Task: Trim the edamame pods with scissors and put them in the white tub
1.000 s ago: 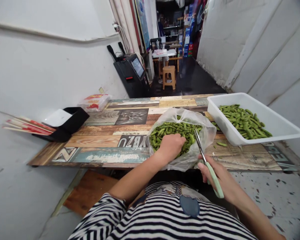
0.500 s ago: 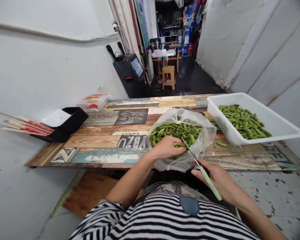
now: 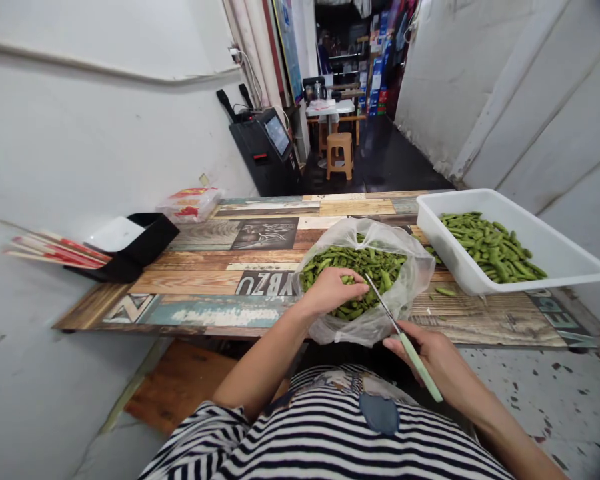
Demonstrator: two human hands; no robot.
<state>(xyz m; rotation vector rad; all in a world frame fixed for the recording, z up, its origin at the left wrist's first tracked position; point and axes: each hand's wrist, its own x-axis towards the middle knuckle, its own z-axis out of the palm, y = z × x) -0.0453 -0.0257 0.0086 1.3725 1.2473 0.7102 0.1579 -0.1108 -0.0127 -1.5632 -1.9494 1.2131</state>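
A clear plastic bag [image 3: 420, 267] stands open at the table's front edge, full of green pods [image 3: 375, 261]. My left hand [image 3: 336, 291] is over the pods, its fingers drawn together; whatever they hold is too small to make out. My right hand [image 3: 433, 353] is closed around the light green handle of the scissors [image 3: 420, 367], just in front of the bag. The metal blades point up and left over the bag, near my left fingertips. To the right, a white tub [image 3: 570, 270] holds more green pods [image 3: 495, 247].
The patchwork wooden table [image 3: 200, 283] also bears a black holder [image 3: 155, 241] with skewers or chopsticks, a red and clear packet [image 3: 190, 203] and a loose pod [image 3: 446, 291] beside the tub. A black screen device [image 3: 265, 150] and an orange stool [image 3: 340, 155] are beyond.
My left fingers have shifted slightly up and left, and the pod that showed between them no longer shows. My right hand keeps its hold on the scissors. The view has moved slightly.
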